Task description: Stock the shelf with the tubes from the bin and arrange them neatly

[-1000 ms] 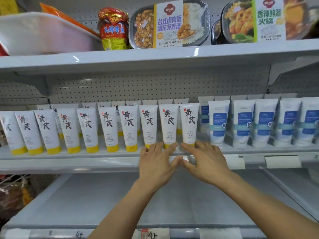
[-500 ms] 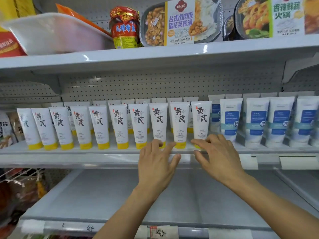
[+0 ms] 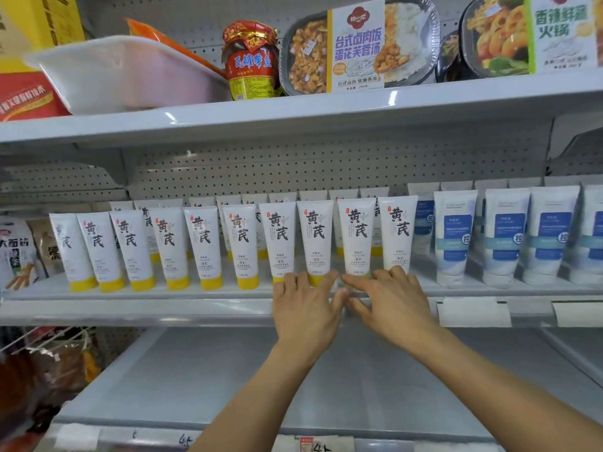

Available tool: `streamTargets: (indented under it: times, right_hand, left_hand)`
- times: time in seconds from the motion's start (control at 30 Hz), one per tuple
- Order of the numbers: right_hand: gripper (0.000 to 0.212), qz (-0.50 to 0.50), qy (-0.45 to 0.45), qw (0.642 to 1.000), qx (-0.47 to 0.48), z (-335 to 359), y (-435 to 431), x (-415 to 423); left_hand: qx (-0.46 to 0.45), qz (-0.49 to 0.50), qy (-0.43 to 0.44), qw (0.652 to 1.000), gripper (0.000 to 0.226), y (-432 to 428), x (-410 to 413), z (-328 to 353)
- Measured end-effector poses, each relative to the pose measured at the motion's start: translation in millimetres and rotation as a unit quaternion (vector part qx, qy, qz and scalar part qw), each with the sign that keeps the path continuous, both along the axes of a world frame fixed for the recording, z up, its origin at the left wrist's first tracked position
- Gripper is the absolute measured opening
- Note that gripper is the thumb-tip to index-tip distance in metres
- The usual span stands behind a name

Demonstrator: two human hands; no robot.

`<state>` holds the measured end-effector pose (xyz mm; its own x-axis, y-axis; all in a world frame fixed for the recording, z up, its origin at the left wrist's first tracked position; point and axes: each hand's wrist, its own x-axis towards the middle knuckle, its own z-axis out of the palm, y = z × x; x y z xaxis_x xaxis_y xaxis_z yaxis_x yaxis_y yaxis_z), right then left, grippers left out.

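As we straighten the front row, our left hand (image 3: 305,309) and right hand (image 3: 393,303) press, spread flat, against the yellow-capped tubes (image 3: 315,236).

Yellow-capped tubes (image 3: 315,236) read "黄芪"; blue-labelled tubes (image 3: 456,236) show "控"; the meal box (image 3: 357,44) reads "台式卤肉饭".

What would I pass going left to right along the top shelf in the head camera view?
Red box → white plastic tray → jar with a red wrapped lid → ready meal in a white and yellow sleeve → hotpot meal in a green-edged sleeve.
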<state>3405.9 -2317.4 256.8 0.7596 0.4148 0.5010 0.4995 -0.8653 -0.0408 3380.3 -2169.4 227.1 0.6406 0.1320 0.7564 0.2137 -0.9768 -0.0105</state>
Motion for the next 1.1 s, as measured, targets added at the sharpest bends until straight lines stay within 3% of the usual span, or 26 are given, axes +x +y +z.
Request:
streamTargets:
  times: [0.3,0.9,1.1]
  right_hand:
    - [0.056,0.008,0.009,1.0,-0.027,1.3,-0.1,1.9]
    - [0.056,0.022,0.02,0.999,-0.041,6.0,-2.4,-2.1]
    - [0.06,0.014,0.024,0.998,-0.054,8.1,0.8,0.6]
  left_hand:
    - [0.004,-0.002,-0.01,1.0,0.05,0.4,3.6,-0.6]
    - [0.004,-0.02,0.012,1.0,0.045,1.2,-2.4,1.3]
    - [-0.037,-0.046,0.068,0.996,0.068,0.8,-10.1,6.5]
